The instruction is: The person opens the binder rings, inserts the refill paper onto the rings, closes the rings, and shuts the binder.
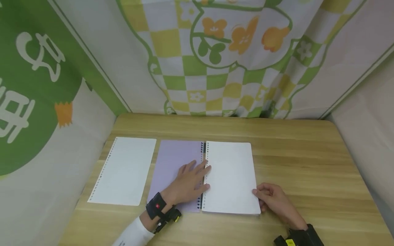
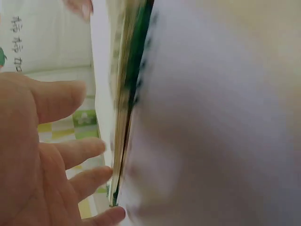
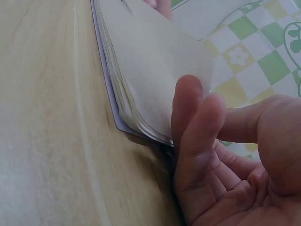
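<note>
A ring-hole notebook lies open on the table, its purple cover (image 1: 176, 153) to the left and its stack of white pages (image 1: 231, 177) to the right. Across the cover and the binding, my left hand (image 1: 187, 182) is spread out, fingertips at the holed left edge of the pages. My right hand (image 1: 272, 198) pinches the right edge of the pages between thumb and fingers. In the right wrist view, the fingers (image 3: 202, 122) cover that edge, and page layers (image 3: 134, 113) show above the purple back cover (image 3: 113, 106). How many pages are pinched is hidden.
A loose white sheet (image 1: 123, 171) with punched holes along its left edge lies left of the notebook. The wooden table (image 1: 307, 164) extends to the right. A patterned curtain (image 1: 215, 85) hangs behind the table's far edge.
</note>
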A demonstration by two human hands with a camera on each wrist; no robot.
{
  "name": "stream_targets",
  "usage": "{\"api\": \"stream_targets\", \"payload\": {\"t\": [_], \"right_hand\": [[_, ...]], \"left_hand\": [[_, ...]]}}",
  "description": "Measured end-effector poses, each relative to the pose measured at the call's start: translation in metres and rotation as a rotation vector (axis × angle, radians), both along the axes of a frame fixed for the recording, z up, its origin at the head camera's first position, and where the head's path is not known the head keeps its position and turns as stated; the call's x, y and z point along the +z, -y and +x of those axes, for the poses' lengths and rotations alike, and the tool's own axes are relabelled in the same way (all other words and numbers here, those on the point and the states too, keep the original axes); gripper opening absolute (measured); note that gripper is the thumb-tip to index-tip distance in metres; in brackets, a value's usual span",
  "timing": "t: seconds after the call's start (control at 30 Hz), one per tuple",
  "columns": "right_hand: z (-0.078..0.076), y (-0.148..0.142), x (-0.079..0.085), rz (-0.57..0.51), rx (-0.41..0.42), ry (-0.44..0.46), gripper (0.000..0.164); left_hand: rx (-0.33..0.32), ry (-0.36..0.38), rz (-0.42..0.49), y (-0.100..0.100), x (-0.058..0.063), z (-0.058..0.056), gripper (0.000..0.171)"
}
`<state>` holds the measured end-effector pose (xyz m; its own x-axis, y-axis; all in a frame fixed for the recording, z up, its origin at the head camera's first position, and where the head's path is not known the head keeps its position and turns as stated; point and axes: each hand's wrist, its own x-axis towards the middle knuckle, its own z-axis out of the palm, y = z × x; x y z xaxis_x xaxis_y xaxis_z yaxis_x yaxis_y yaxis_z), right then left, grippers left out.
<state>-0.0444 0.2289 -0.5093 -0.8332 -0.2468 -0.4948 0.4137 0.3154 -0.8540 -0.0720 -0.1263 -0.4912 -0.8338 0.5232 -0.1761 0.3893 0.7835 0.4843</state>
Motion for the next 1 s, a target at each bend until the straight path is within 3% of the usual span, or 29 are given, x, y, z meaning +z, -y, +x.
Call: {"api": "stream_targets", "payload": {"t": [0.17, 0.3, 1.0], "right_hand": [[-0.004, -0.002, 0.001, 0.030, 0.017, -0.030, 0.034], [-0.007, -0.003, 0.004, 0.050, 0.021, -0.039, 0.033], [-0.005, -0.006, 0.003, 0.062, 0.026, -0.020, 0.032]], "left_hand": [[-0.050, -0.006, 0.032, 0.005, -0.001, 0.029, 0.068], [-0.059, -0.007, 0.030, 0.004, -0.002, 0.042, 0.070], [-0.031, 0.005, -0.092, -0.004, -0.009, 0.058, 0.073]]}}
